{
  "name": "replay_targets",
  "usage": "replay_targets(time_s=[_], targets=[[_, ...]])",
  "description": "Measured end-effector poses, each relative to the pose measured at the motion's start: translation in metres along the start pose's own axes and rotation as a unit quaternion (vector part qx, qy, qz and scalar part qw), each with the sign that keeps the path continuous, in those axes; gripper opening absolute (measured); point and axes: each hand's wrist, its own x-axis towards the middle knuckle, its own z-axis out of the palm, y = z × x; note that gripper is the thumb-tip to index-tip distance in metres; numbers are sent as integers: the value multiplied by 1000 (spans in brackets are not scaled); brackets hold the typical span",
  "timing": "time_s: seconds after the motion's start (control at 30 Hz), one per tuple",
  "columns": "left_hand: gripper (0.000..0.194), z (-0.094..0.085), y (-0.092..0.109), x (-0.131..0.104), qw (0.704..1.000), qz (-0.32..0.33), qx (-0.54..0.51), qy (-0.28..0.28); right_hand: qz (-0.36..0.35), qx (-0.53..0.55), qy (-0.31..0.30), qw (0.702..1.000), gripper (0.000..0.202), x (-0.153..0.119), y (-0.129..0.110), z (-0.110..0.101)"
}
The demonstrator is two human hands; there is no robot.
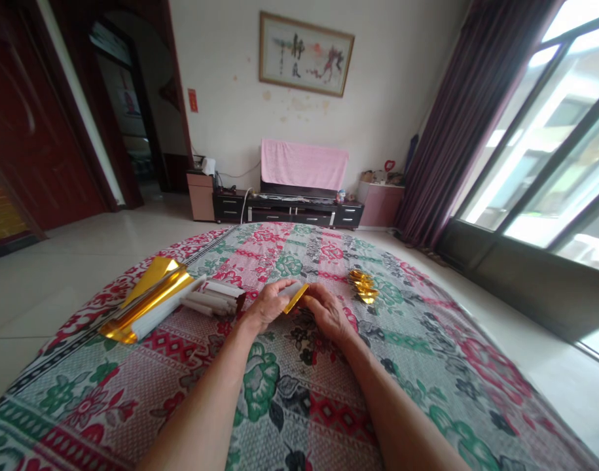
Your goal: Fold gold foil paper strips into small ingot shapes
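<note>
Gold-foil paper piece (296, 299) is held between both hands, above the middle of the table, gold edge tilted up to the right, pale side showing toward the left. Its left part is gripped by the left hand (268, 306), fingers bent around it; its right end is pinched by the right hand (327, 313), thumb and fingers closed in. Exact fold is partly hidden by the fingers. Both forearms are extended from the bottom edge of the view.

Left of the left hand, a bundle of white strips (213, 296) is laid on the floral tablecloth (289, 418). Just beside it, farther left, curled gold foil sheets (167, 288) are set down, partly overlapped, with pale undersides exposed. Right of the right hand, folded gold-foil pieces (363, 286) are grouped in a short row, well apart from the sheets. Table is covered by the cloth, patterned in red, green, grey and black; far edge is rounded.

Behind, a low black TV cabinet (292, 216) is placed against the wall, with a pink towel (304, 163) draped over a wide object. Above, a framed painting (306, 53) is hung slightly tilted. At right, a purple curtain (456, 124) is drawn beside the window (549, 144); at left, a dark red door (38, 124) is seen.
</note>
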Motion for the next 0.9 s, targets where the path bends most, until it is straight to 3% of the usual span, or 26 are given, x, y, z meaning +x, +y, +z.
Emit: replay_targets(time_s=[0.23, 0.53, 0.9], targets=[[56, 0, 4, -3, 997, -58, -45, -26, 48, 18, -9, 999, 29, 3, -1, -1], [51, 1, 5, -4, 995, -60, -62, -50, 41, 50, 28, 998, 27, 4, 4, 3], [44, -4, 5, -2, 995, -69, -77, -16, 68, 171, 47, 982, 18, 8, 10, 2]])
